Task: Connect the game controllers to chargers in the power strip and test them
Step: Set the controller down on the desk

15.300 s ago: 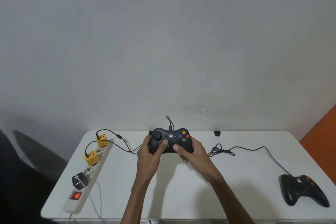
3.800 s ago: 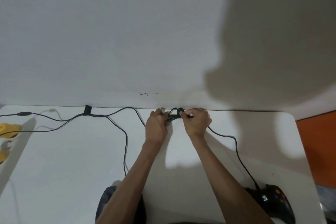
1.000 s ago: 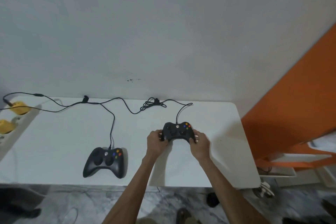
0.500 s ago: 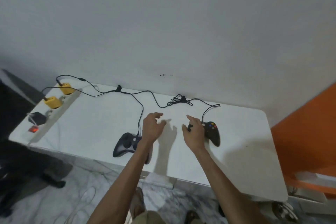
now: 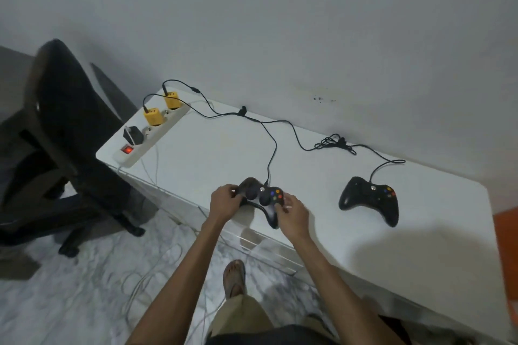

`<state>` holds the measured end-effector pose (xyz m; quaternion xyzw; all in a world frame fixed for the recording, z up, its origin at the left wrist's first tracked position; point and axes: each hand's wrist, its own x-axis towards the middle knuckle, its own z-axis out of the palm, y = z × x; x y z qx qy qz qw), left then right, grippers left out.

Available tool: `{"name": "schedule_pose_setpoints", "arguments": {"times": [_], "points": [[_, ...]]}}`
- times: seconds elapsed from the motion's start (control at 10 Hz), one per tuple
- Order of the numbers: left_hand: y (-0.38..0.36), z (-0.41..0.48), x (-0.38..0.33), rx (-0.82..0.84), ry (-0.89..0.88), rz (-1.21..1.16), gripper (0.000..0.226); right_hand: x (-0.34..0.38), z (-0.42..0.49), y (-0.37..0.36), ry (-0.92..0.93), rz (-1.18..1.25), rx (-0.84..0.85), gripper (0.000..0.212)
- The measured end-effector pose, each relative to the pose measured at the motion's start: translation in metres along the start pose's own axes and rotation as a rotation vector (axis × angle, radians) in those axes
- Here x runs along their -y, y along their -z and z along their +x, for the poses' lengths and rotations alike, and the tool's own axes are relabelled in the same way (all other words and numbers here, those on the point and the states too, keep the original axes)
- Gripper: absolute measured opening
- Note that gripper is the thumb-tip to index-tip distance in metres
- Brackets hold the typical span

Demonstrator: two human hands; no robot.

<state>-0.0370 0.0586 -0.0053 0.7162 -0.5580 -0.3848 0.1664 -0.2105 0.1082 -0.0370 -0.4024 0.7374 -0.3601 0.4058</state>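
We have both hands on one black controller [image 5: 262, 198] near the front edge of the white worktop [image 5: 224, 154]. Our left hand [image 5: 224, 201] is wrapped round its left grip, and our right hand [image 5: 293, 215] grasps the right grip, thumb close to the coloured buttons. Whether the pad rests on the surface or is held just above it, we cannot tell.

Its cable [image 5: 274, 154] leaves the top edge and runs back toward the wall [image 5: 280, 22], past a small black clip [image 5: 243, 110]. The second controller [image 5: 368, 199] lies face up on the worktop to our right, well apart from our hands and untouched. Its lead loops back to a tangled bundle [image 5: 335, 144] by the wall.

At the far left corner the white power strip [image 5: 158, 133] lies along the worktop's edge, its red switch [image 5: 127, 150] lit. Two yellow chargers [image 5: 153, 116] sit in the sockets furthest from the switch, each with a black lead plugged into its top. A black adapter [image 5: 131, 134] sits in the socket nearest the switch. Both controller cables head that way, but which one reaches which charger we cannot make out.

Left of the worktop stands a black chair [image 5: 64, 109] on the marbled floor [image 5: 84, 274]. White cords trail there, and a sandalled foot [image 5: 234, 277] shows between our forearms.
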Motion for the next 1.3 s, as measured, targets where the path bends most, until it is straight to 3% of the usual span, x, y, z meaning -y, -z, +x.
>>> {"name": "schedule_pose_setpoints", "arguments": {"times": [0.2, 0.5, 0.9, 1.1, 1.3], "points": [[0.000, 0.007, 0.013, -0.007, -0.033, -0.009, 0.032, 0.005, -0.003, -0.009, 0.013, -0.016, -0.059, 0.041], [0.048, 0.062, -0.006, -0.062, -0.085, -0.113, 0.033, 0.060, 0.042, -0.034, 0.028, 0.034, -0.076, 0.041], [0.091, 0.162, 0.012, 0.008, -0.107, -0.075, 0.028, 0.098, 0.106, -0.112, -0.042, 0.028, -0.145, 0.046], [0.093, 0.174, 0.021, 0.054, -0.093, -0.105, 0.030, 0.104, 0.107, -0.120, -0.022, -0.090, -0.145, 0.047], [0.102, 0.149, 0.007, -0.020, -0.220, -0.108, 0.025, 0.107, 0.094, -0.108, -0.030, -0.033, -0.163, 0.048]]}}
